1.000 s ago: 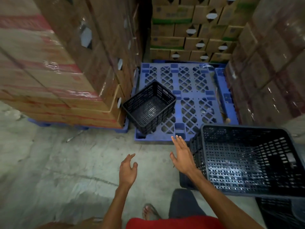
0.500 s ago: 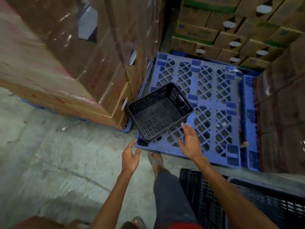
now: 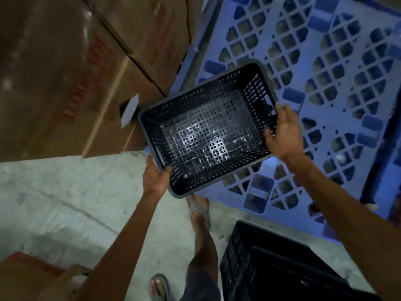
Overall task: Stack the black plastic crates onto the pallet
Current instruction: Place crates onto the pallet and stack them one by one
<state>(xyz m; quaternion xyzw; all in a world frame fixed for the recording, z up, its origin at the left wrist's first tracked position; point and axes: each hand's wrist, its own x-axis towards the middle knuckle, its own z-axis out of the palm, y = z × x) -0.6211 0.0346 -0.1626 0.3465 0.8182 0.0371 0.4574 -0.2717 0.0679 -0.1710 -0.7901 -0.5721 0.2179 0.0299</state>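
A black perforated plastic crate [image 3: 206, 129] sits skewed at the near left corner of the blue plastic pallet [image 3: 325, 72], its near corner overhanging the concrete floor. My left hand [image 3: 155, 177] grips the crate's near left rim, thumb over the edge. My right hand [image 3: 282, 135] holds the right short rim by the handle slot, fingers curled over it. The crate is empty inside. Another black crate [image 3: 271, 263] stands on the floor at the bottom right, partly hidden by my right forearm.
Shrink-wrapped cardboard boxes [image 3: 76, 68] rise close on the left, touching the crate's far left corner. A carton [image 3: 28, 274] lies at the bottom left. My sandalled feet [image 3: 199, 209] stand on the concrete right before the pallet's edge.
I stepped up to the pallet and leaned over it. Both hands, open in the air before, have closed on the crate's opposite rims.
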